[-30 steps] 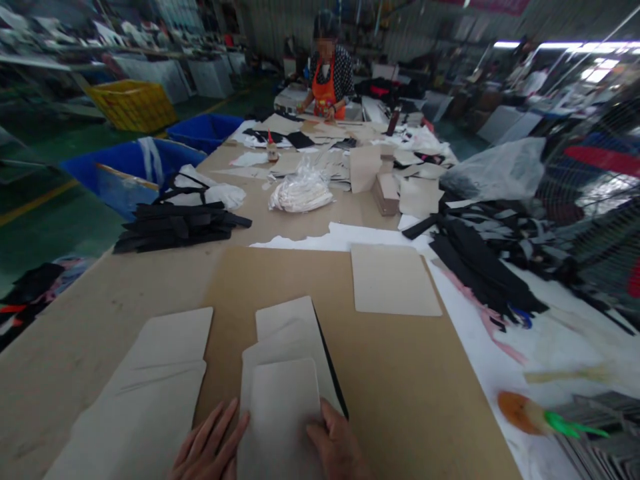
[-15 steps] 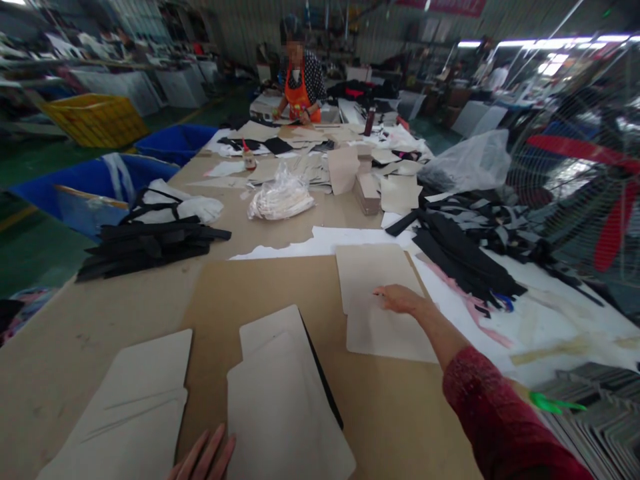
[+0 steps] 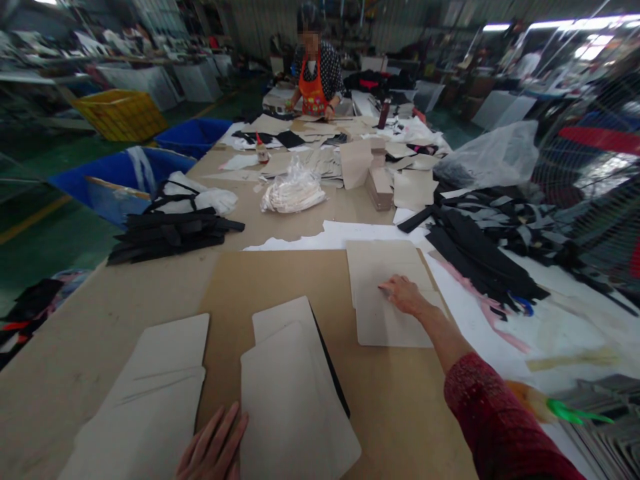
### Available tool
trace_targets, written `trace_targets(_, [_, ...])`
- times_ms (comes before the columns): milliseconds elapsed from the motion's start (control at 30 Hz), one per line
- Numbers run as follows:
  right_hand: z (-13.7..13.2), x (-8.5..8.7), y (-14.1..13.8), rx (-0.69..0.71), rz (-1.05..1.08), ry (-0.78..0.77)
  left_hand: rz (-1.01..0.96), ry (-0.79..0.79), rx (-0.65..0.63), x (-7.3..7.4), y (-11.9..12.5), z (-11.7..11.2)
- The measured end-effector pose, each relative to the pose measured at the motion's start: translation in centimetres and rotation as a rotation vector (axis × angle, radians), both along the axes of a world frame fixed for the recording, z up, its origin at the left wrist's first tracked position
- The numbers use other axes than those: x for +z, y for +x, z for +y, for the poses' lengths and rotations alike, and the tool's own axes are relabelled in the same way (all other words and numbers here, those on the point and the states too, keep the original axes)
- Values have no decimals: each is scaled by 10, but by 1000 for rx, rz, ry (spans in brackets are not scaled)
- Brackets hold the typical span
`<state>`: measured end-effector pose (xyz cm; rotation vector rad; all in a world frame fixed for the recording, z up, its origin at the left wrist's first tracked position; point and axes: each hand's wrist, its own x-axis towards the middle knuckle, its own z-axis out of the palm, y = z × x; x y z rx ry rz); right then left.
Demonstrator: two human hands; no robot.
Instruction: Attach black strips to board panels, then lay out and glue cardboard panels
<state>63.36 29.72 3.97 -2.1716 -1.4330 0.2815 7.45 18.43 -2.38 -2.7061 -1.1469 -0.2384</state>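
Observation:
My right hand (image 3: 403,293) rests on a grey cardboard sheet (image 3: 393,327) at the right of the brown board (image 3: 280,273). Its fingers are drawn together in a pinch; a small dark tip shows at them, too small to name. Another sheet lies partly beneath, offset from it. My left hand (image 3: 215,443) lies flat with fingers stretched out, against the left edge of the middle stack of cardboard pieces (image 3: 295,407). A dark edge shows along that stack's right side. Left of the hand, more overlapping cardboard pieces (image 3: 150,407) are fanned out.
Black fabric strips (image 3: 175,233) lie at the left, with more strips (image 3: 485,253) at the right. Farther back sit a clear plastic bag (image 3: 295,190) and a cardboard stack (image 3: 380,189). A fan (image 3: 595,140) stands right. A co-worker (image 3: 315,80) stands at the far end.
The view has turned slightly left, so everything appears farther right. More of my left hand shows beside the middle stack. My right hand stays at nearly the same spot on the sheet.

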Motion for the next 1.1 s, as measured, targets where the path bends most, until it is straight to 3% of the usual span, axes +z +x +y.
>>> trace_targets(133, [-23,-6,-49,223,61,-68,20,-89,14,14,9,-8])
trace_targets(300, [-99,-23,-178,469,438,-165,38,-212,69,14,11,-15])
trace_targets(433, [-141,-32,-254,357,389,-202,22,-249,79,14,11,-17])
trace_targets(600, [-139,-34,-270,161,349,-265,12,-250,82,17,13,-17])
trace_targets(700, [-131,-26,-268,49,531,-357,20,-260,83,16,12,-18])
trace_targets(767, [-132,-19,-272,75,681,-388,36,-256,79,16,11,-18])
trace_targets(833, [-139,-16,-281,196,713,-344,41,-238,71,15,10,-18])
trace_targets(900, [-149,-19,-291,271,611,-242,35,-215,60,15,10,-16])
trace_targets(1100, [-169,-44,-298,64,312,-34,-6,-171,47,15,11,-11])
